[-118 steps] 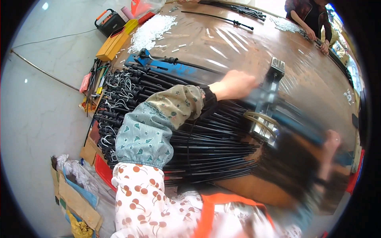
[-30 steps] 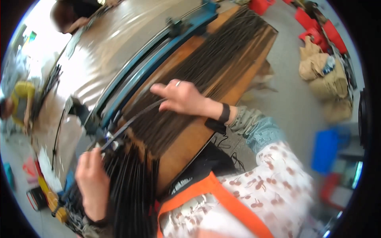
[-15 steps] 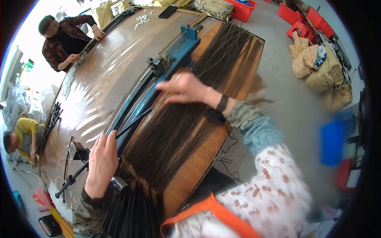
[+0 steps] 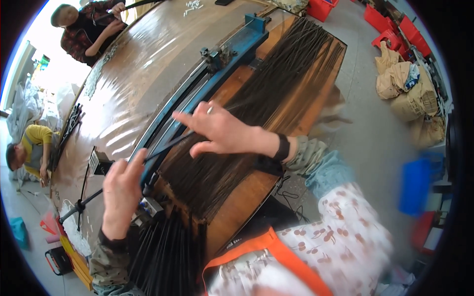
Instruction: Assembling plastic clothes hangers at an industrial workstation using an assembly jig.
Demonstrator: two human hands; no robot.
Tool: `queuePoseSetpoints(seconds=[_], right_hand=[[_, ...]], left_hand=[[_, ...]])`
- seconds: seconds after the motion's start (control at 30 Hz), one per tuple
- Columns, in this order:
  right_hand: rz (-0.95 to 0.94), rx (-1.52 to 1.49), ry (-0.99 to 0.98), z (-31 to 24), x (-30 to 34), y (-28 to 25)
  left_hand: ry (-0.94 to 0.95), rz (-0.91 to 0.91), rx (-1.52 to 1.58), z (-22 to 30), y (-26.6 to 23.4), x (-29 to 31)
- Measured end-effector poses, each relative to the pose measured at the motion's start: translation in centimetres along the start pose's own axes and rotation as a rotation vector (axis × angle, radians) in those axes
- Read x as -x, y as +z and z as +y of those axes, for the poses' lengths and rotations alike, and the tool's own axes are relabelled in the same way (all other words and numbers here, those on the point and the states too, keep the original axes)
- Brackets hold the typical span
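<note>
Head: left hand holds black rod; wooden tray bears dark springs.

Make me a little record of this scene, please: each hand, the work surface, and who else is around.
Left hand: the left hand grips a black rod, which shows on both sides of it
Right hand: the right hand is by the rod's other stretch, index finger extended; its grip can't be told
Beside the hands: blue metal rail
Work surface: dark thin strands on a wooden board
Other people: two, one in yellow sleeves, one in a checked jacket
</note>
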State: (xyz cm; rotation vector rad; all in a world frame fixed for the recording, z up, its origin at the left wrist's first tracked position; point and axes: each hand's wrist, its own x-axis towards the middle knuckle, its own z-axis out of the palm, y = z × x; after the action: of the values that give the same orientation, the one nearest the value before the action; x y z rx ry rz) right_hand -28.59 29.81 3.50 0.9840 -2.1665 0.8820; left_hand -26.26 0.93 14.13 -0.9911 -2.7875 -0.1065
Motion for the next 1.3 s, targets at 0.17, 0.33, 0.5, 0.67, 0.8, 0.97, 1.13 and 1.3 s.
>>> queuePoseSetpoints(seconds=[0.17, 0.33, 0.5, 0.67, 0.8, 0.97, 1.13, 1.3], right_hand=[[0.044, -0.047, 0.126, 1.4, 1.5, 1.8], [0.186, -0.076, 0.012, 0.5, -0.1, 3.7], [0.208, -0.174, -0.120, -3.6, -2.5, 6.5], [0.158, 0.016, 0.052, 1.7, -1.1, 7.5], [-0.202, -0.297, 0.385, -2.4, -4.9, 10.5], [-0.348, -0.830, 0.088, -9.2, -14.3, 17.9], [-0.308, -0.740, -0.063, -10.6, -16.2, 21.2], [-0.417, -0.664, -0.070, -11.2, -16.7, 22.2]], left_hand=[[-0.039, 0.076, -0.088, -2.2, -1.6, 3.9], [-0.111, 0.169, -0.160, -4.0, -2.6, 8.3], [-0.140, 0.099, -0.089, -4.8, -2.9, 10.7], [-0.472, 0.390, -0.355, -11.9, -8.5, 20.4], [-0.459, 0.400, -0.394, -12.0, -10.1, 21.9], [-0.546, 0.457, -0.332, -10.7, -10.3, 25.0], [-0.699, 0.369, -0.250, -10.2, -9.8, 31.3], [-0.733, 0.360, -0.207, -10.5, -7.8, 33.4]])
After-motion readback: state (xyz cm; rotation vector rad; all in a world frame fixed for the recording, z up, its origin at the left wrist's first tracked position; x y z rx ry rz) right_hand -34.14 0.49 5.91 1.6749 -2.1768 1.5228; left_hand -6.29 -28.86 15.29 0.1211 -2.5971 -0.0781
